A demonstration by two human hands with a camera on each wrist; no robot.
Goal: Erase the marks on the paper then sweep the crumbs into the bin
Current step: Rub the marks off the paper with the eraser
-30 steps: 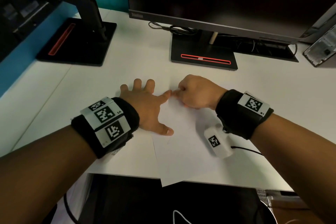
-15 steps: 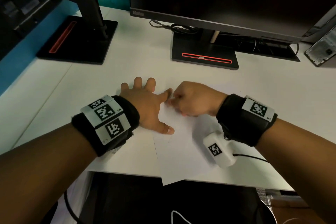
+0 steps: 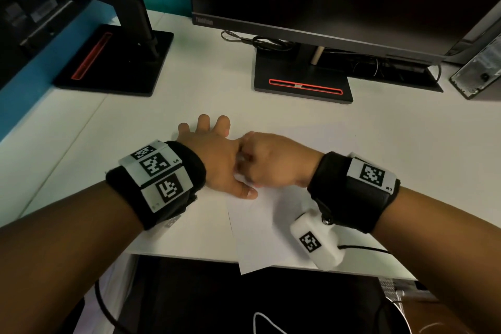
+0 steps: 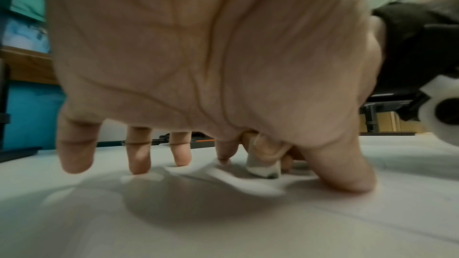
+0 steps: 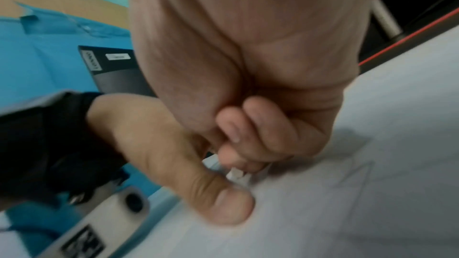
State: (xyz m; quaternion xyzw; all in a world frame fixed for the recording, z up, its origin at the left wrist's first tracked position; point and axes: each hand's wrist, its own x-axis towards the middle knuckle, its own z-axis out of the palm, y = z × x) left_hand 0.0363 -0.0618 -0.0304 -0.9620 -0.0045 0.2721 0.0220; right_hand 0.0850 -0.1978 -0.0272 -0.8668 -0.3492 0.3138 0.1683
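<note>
White eraser (image 4: 263, 167) pinched in curled R hand (image 3: 273, 160), rubbed on paper (image 3: 260, 228); paper pinned by flat, spread L hand (image 3: 217, 154) vs sliding.

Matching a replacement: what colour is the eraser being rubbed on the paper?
White, with a grey-smudged tip; the eraser shows best in the left wrist view.

White desk (image 3: 406, 144): paper (image 3: 260, 236), 2 monitor bases (image 3: 301, 84).

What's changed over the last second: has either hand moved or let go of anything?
The right hand, still pinching the eraser, has slid left and toward the person across the paper, ending between the left hand's forefinger and thumb. The left hand stays spread flat, pinning the paper, which hasn't shifted. Nothing was let go.
</note>
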